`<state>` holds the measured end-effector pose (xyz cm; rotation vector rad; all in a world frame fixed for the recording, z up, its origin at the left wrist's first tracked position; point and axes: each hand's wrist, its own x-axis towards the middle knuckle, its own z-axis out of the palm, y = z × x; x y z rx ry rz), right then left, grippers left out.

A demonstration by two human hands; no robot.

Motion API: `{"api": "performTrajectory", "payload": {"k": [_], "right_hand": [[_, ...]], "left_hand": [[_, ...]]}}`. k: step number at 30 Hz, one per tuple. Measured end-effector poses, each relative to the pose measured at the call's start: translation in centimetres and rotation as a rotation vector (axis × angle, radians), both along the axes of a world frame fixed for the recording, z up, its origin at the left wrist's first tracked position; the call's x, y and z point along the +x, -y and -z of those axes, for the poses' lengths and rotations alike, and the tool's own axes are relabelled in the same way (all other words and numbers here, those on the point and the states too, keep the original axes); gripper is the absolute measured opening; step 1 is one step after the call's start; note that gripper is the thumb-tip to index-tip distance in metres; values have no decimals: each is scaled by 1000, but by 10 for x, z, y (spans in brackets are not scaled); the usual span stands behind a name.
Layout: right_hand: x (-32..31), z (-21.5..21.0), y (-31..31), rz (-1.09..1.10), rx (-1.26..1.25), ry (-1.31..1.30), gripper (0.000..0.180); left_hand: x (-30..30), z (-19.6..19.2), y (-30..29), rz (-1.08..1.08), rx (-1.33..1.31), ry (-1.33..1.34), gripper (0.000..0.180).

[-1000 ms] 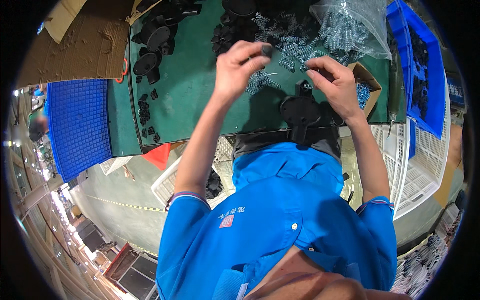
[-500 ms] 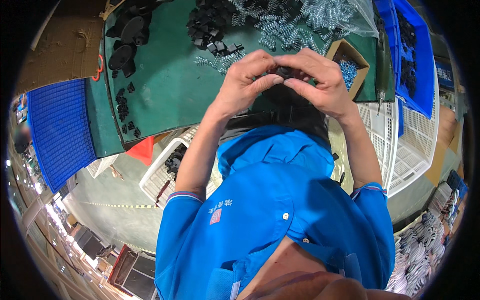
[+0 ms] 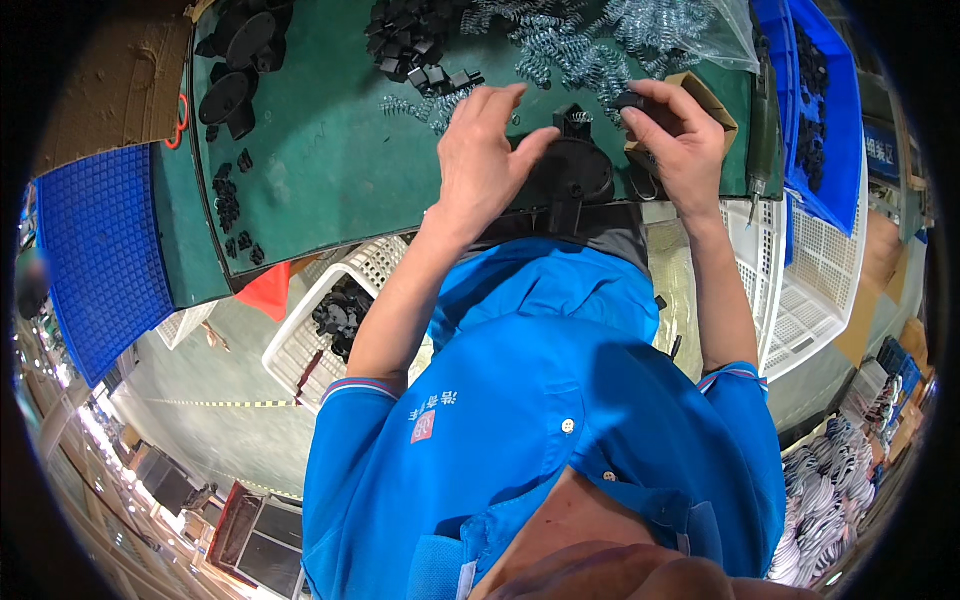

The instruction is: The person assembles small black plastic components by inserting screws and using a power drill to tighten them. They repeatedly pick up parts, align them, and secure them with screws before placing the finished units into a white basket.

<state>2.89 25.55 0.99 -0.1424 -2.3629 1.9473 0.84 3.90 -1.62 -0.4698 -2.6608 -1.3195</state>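
Black in colour, a small part (image 3: 627,101) sits pinched in the fingers of the right hand (image 3: 688,150), while those of the left hand (image 3: 480,165) stand wide apart. Between both sets of fingers and nearer the body, a round black base (image 3: 585,172) rests at the green worktop's (image 3: 320,150) edge; silvery springs (image 3: 590,68) lie beyond the fingers.

Bright, pale light washes over a blue shirt (image 3: 500,430) and green workbench (image 3: 320,180), with a dark shadow cast across the shirt's right side. Metal springs (image 3: 570,55) and a clear plastic bag (image 3: 735,40) catch small glints, while black parts (image 3: 405,45) lose detail. A row of lamps (image 3: 92,425) glares white at lower left amid a soft background, as fisheye distortion bends straight edges inside a black border
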Motion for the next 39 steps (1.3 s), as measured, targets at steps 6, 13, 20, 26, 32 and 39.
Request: {"api": "performTrajectory", "payload": {"k": [6,13,20,26,32,39], "right_hand": [[-4,14,6,-61,274,-4,23],[-5,33,19,-71,526,-179,21],[-1,34,40,62,563,-171,21],[1,22,40,84,221,-188,20],[12,9,42,60,145,-205,20],[26,6,43,-15,52,-352,22]], "left_hand": [[6,8,-12,42,-94,179,46],[4,17,-19,76,-172,319,49],[-11,11,-21,8,590,960,55],[8,21,-1,12,1504,1480,30],[46,8,-27,-44,1425,1120,31],[42,7,-11,92,1181,956,29]]}}
